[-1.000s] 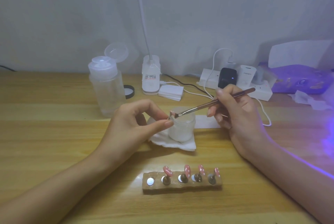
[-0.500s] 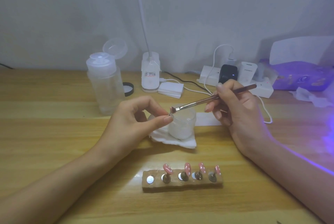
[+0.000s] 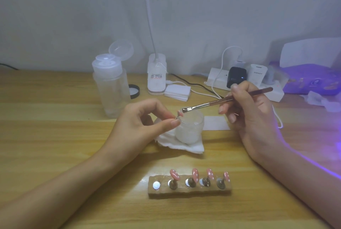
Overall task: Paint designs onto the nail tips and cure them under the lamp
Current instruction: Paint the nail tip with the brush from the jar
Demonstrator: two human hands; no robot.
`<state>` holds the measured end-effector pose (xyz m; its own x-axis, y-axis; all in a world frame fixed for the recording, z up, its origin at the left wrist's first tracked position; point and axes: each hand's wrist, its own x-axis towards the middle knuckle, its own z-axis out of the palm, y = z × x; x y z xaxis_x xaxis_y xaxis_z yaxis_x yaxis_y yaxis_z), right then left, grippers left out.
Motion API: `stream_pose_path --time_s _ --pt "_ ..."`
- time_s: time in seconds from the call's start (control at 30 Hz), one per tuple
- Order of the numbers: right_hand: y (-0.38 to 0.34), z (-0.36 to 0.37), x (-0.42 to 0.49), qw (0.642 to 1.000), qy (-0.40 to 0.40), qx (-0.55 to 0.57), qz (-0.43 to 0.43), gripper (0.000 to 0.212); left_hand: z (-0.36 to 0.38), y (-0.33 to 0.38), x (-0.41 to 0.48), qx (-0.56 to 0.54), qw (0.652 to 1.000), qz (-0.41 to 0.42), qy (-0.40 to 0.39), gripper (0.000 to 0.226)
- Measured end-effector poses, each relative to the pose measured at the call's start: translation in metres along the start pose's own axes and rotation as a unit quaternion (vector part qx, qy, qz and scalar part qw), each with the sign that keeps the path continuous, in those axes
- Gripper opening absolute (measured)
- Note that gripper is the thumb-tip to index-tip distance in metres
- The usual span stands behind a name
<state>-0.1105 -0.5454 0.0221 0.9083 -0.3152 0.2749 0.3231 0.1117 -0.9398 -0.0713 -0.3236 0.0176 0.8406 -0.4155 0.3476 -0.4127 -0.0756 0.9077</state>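
Nail tip (image 3: 178, 112), seemingly still at brush (image 3: 217, 101)

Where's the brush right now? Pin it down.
Head view, right of centre: the right hand holds the brush, its tip above the jar, at the nail tip pinched by the left hand.

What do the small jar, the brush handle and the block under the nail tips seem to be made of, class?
Small jar: frosted glass or plastic; cloudy, translucent wall. Brush handle: probably metal, glossy rose-gold; bright glints. Block: perhaps clay or putty, matte brown; lumpy, uneven edges.
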Motion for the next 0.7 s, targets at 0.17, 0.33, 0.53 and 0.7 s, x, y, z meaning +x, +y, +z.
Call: stream_pose_path --time_s 0.17,0.33,0.53,0.7 --pt "0.0017 0.0007 -0.0008 0.999 0.008 -0.036 0.003 0.03 -0.001 0.0 -0.0001 0.011 1.0 -0.007 0.0 0.016" --pt "0.0016 0.0006 -0.0005 1.0 -0.01 -0.012 -0.017 0.027 -0.0012 -0.0011 -0.0009 0.018 1.0 -0.002 0.0 0.016" --pt "0.003 -0.0016 0.0003 1.0 0.01 -0.02 -0.018 0.027 -0.0017 -0.0025 -0.0002 0.022 1.0 0.009 0.0 0.014" --pt "0.0022 0.0023 -0.001 0.999 -0.01 -0.039 -0.02 0.029 -0.0009 -0.0036 -0.0002 0.035 0.999 0.021 0.007 0.015"
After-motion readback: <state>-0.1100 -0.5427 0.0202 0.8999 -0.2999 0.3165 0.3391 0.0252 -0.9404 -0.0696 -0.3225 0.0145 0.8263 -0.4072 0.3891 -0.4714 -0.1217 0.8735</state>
